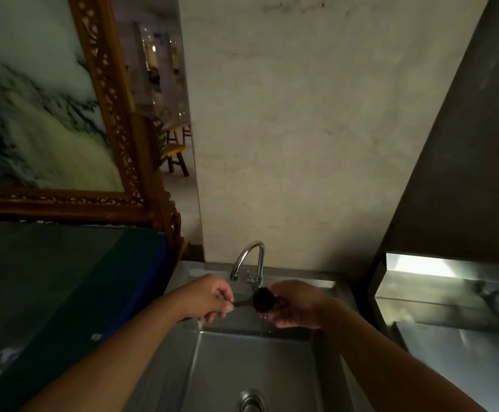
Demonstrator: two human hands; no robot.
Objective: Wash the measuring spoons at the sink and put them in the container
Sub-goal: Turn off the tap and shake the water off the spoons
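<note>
A black measuring spoon (263, 298) with a round bowl is held over the back of the steel sink (272, 367), just below and right of the chrome faucet (249, 260). My left hand (209, 298) pinches the spoon's thin handle at its left end. My right hand (295, 304) cups around the spoon's bowl, fingers touching it. Whether water is running I cannot tell. No container is in view.
The sink drain (251, 401) lies at the bottom middle. A dark blue-edged counter surface (64, 292) runs along the left. A carved wooden frame (117, 114) stands behind it. A steel shelf unit (450, 295) sits to the right.
</note>
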